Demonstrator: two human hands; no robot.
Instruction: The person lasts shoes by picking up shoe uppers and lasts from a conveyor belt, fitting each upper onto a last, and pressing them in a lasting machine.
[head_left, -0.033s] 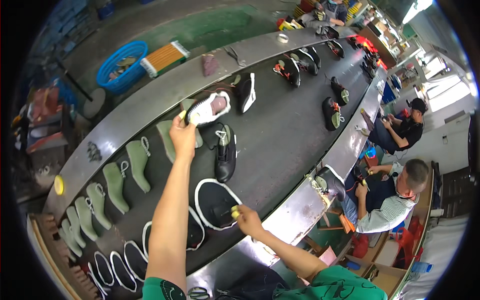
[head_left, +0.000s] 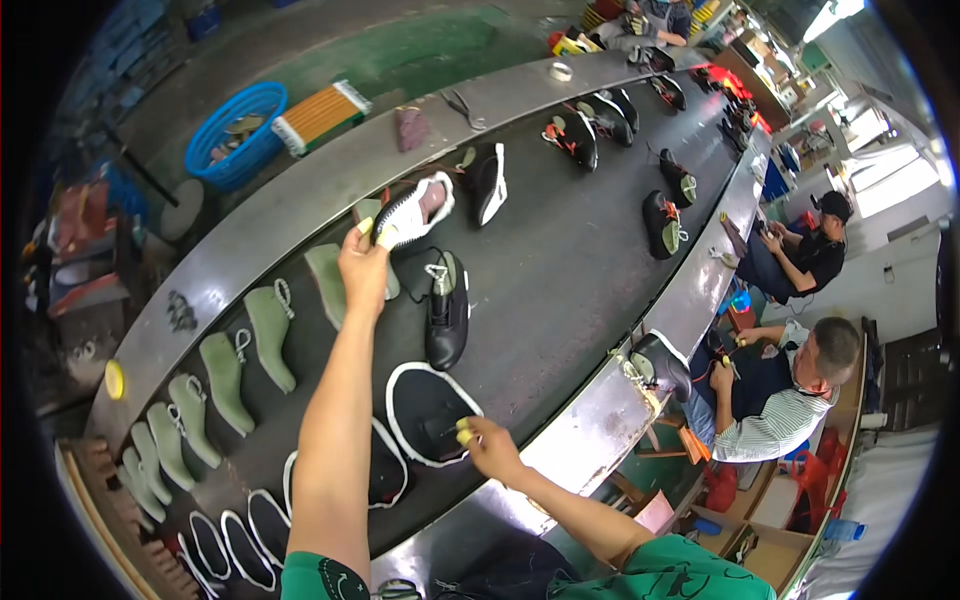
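Note:
My left hand, with yellow covering on its fingertips, is closed on a shoe upper whose stitched white edge and pinkish inside face up. It holds the upper above the belt, over a green shoe last. A black laced shoe with a green last in it lies just right of my left forearm. My right hand has its yellow-covered fingers pinched together at the right edge of a white-rimmed black upper. What the pinch holds, if anything, is too small to make out.
More green lasts with cord loops and white-rimmed pieces lie along the belt's left end. Black shoes sit farther along. Pliers rest on the metal rim. A blue basket stands beyond; co-workers sit at right.
The whole view has shifted slightly, so most things sit a little farther left. Both hands keep nearly the same pose, the left one still on the shoe upper.

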